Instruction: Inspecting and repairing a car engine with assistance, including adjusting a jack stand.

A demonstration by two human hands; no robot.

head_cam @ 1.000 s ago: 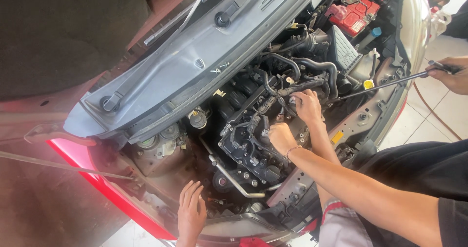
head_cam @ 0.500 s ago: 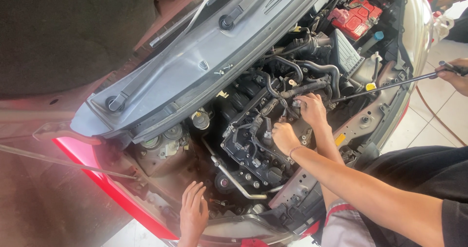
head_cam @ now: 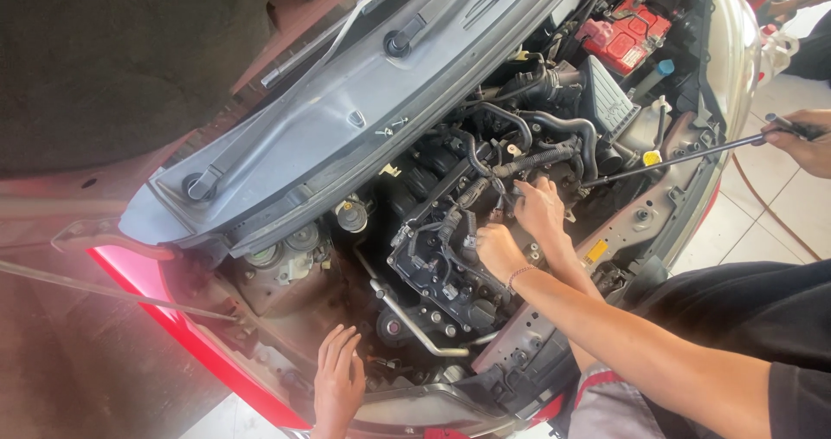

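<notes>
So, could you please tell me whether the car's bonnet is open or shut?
Open: the engine, its black hoses and the red battery cover all lie exposed to the camera.

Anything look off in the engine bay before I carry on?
No spill or breakage shows. One oddity: a long thin rod, held by another person's hand, slants into the engine bay close beside the right hand.

battery [head_cam: 625, 39] behind engine [head_cam: 441, 261]; wiper cowl [head_cam: 346, 119] left of both.

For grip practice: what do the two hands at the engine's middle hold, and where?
Right hand pinches a black corrugated hose near its end; left hand hold cannot be told.
</notes>
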